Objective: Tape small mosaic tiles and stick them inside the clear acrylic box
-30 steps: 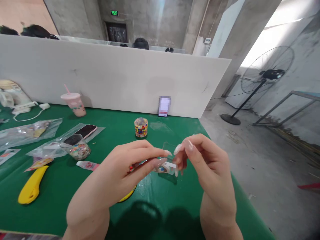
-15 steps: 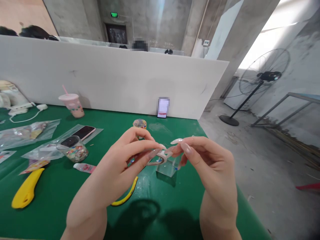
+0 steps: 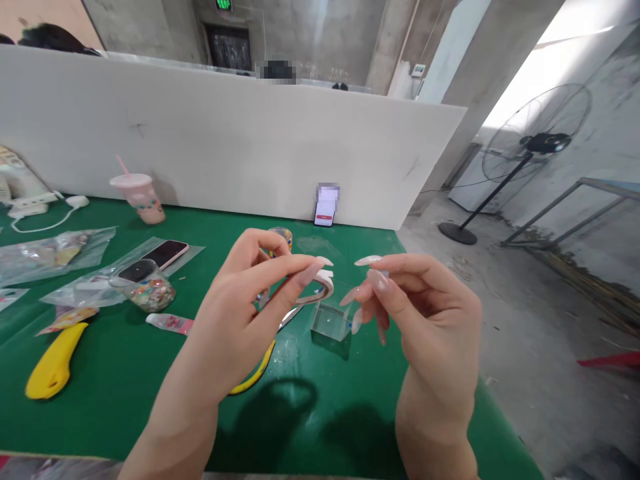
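My left hand (image 3: 240,313) is clamped on a small roll of tape (image 3: 320,288), thumb and forefinger pinching its rim, so the roll hangs in the air above the green counter (image 3: 125,400), just over a clear block (image 3: 330,323). A short white tab of tape stands up from the roll, facing my right hand (image 3: 425,320). That hand holds nothing. Its thumb and fingers are spread apart, with the long nails just beside the tab but not touching it.

As I judge it, the work here is catching that loose end. The pinch should sit on the roll's edges, clear of the tab. My right hand does best taking the tab with fingertip pads, not nail tips, and pulling level so the strip doesn't twist or stick to itself. A yellow-handled tool (image 3: 255,373) lies on the counter under my left wrist.
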{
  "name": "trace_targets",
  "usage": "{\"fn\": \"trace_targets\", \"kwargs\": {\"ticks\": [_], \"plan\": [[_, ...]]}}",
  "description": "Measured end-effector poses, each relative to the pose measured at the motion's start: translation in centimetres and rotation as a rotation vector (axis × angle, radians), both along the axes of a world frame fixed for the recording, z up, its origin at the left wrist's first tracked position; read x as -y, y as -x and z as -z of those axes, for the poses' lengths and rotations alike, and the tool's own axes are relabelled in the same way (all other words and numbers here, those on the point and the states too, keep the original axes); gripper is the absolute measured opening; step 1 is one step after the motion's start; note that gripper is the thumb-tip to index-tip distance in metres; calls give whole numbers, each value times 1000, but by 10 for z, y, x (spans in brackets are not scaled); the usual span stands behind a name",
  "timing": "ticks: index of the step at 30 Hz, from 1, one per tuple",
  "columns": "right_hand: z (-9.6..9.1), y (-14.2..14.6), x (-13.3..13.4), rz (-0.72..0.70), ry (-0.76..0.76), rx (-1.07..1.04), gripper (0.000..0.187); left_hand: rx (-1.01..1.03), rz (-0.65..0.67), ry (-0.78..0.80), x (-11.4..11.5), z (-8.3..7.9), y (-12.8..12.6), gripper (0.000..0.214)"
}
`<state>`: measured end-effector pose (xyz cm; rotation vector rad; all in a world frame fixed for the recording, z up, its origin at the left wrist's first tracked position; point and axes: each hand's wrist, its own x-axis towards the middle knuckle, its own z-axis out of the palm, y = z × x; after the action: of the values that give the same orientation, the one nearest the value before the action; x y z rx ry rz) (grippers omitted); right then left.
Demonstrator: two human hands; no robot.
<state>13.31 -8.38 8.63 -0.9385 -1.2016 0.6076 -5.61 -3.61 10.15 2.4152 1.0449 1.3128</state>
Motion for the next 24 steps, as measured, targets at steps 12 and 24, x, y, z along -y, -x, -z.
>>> {"fn": "trace_targets", "kwargs": {"ticks": [12,24], "plan": [[0,15,9,103,-53,9,25,312,-108,40,27,-6,-20,24],[4,6,3,218,-326,268,28,432,-9,114,25,-4,-22,22]]}}
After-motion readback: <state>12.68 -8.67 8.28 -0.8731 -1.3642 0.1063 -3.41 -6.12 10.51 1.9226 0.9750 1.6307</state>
